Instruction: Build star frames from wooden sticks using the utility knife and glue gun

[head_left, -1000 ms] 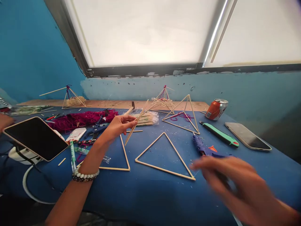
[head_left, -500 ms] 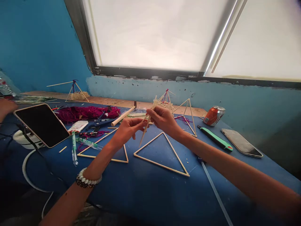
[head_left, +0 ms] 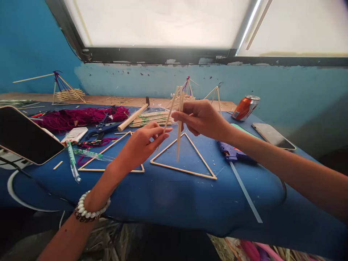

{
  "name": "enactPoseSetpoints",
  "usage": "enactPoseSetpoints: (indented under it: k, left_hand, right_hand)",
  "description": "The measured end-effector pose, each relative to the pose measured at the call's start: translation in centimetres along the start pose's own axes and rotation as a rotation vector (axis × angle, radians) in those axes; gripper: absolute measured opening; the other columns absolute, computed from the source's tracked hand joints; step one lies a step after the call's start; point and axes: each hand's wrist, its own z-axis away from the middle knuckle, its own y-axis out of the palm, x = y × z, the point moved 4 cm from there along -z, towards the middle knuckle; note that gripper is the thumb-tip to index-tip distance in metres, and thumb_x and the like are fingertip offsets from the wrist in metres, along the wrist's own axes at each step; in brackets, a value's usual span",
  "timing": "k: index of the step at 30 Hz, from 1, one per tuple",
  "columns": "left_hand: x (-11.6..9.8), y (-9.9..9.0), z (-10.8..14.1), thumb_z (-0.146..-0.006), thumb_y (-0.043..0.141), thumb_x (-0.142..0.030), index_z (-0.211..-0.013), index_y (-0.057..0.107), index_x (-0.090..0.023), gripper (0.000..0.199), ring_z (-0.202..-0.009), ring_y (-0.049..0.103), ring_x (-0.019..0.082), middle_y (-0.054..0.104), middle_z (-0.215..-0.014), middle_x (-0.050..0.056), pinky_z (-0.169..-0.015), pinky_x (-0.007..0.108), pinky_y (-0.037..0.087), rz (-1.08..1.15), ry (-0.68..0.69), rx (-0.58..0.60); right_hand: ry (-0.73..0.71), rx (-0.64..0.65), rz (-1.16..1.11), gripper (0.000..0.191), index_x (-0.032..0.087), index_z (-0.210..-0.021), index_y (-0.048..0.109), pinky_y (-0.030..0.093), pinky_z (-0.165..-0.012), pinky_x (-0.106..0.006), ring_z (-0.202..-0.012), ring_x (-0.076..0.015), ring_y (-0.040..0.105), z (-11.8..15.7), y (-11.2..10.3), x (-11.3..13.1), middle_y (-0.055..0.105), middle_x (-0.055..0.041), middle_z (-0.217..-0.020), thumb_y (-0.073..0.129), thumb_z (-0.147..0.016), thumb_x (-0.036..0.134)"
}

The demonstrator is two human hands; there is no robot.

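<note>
My left hand (head_left: 143, 145) pinches a thin wooden stick (head_left: 172, 107), which slants up to the right. In my right hand (head_left: 199, 116) are wooden sticks (head_left: 178, 145), held nearly upright between thumb and fingers; their exact number is hard to make out. The tops of the sticks from both hands come close together. Below them on the blue table lies a triangle of sticks (head_left: 187, 173), joined at its corners. A second stick triangle (head_left: 108, 170) lies to the left, partly behind my left forearm.
A purple glue gun (head_left: 231, 152) with a clear glue stick lies right, beside a phone (head_left: 273, 136) and an orange can (head_left: 246, 108). Behind are a hammer (head_left: 133, 117), bundled sticks (head_left: 152, 119), magenta yarn (head_left: 84, 119) and stick pyramids (head_left: 69, 95). A propped tablet (head_left: 29, 137) stands left.
My hands have drawn slightly apart, parting one stick from the others. The view has tilted down and shifted, bringing the glue gun into sight. The other person's hand at far left is gone from view.
</note>
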Motion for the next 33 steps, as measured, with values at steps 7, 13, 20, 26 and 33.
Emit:
enactPoseSetpoints:
  k: [7,13,20,26,33]
  left_hand:
    - [1.2,0.3,0.8,-0.094,0.053,-0.059,-0.113,0.073,-0.019,0.048,-0.074,0.064,0.014,0.065,-0.104,0.008,-0.066,0.025,0.057,0.095,-0.117,0.019]
    - [1.8,-0.1,1.9,-0.093,0.054,-0.060,-0.108,0.073,-0.020,0.046,-0.076,0.062,0.014,0.066,-0.108,0.009,-0.061,0.023,0.057,0.104,-0.166,0.022]
    - [2.1,0.0,2.4,-0.093,0.054,-0.061,-0.103,0.072,-0.018,0.048,-0.072,0.061,0.012,0.066,-0.110,0.009,-0.063,0.022,0.056,0.091,-0.177,0.018]
    - [1.8,-0.3,2.4,-0.095,0.054,-0.055,-0.100,0.072,-0.017,0.042,-0.073,0.062,0.012,0.066,-0.114,0.009,-0.062,0.022,0.055,0.112,-0.142,-0.003]
    - [0.7,-0.5,1.3,-0.093,0.054,-0.058,-0.109,0.073,-0.020,0.045,-0.073,0.063,0.014,0.069,-0.110,0.009,-0.061,0.023,0.056,0.052,-0.127,-0.063]
  right_hand:
    - [0.093,-0.005,0.037,0.039,0.016,-0.082,0.063,0.033,-0.049,-0.022,-0.060,-0.0086,0.049,1.3,-0.6,-0.2,0.050,0.0019,-0.063,0.062,-0.093,0.053]
    - [0.071,-0.006,0.053,0.028,0.015,-0.083,0.065,0.034,-0.052,-0.022,-0.064,-0.0087,0.049,1.8,0.2,-0.1,0.052,0.0004,-0.068,0.060,-0.096,0.039]
    - [0.054,0.007,0.002,0.029,0.015,-0.080,0.065,0.034,-0.051,-0.022,-0.062,-0.0089,0.049,2.3,0.6,0.0,0.053,0.0007,-0.067,0.063,-0.094,0.041]
    - [0.049,0.005,0.031,0.033,0.017,-0.083,0.065,0.034,-0.047,-0.023,-0.060,-0.0095,0.049,2.8,0.6,0.2,0.056,-0.0004,-0.067,0.058,-0.097,0.047]
    - [0.089,-0.104,0.105,0.038,0.019,-0.083,0.065,0.033,-0.044,-0.023,-0.057,-0.0087,0.048,4.0,-2.3,1.1,0.054,-0.0002,-0.067,0.056,-0.097,0.053]
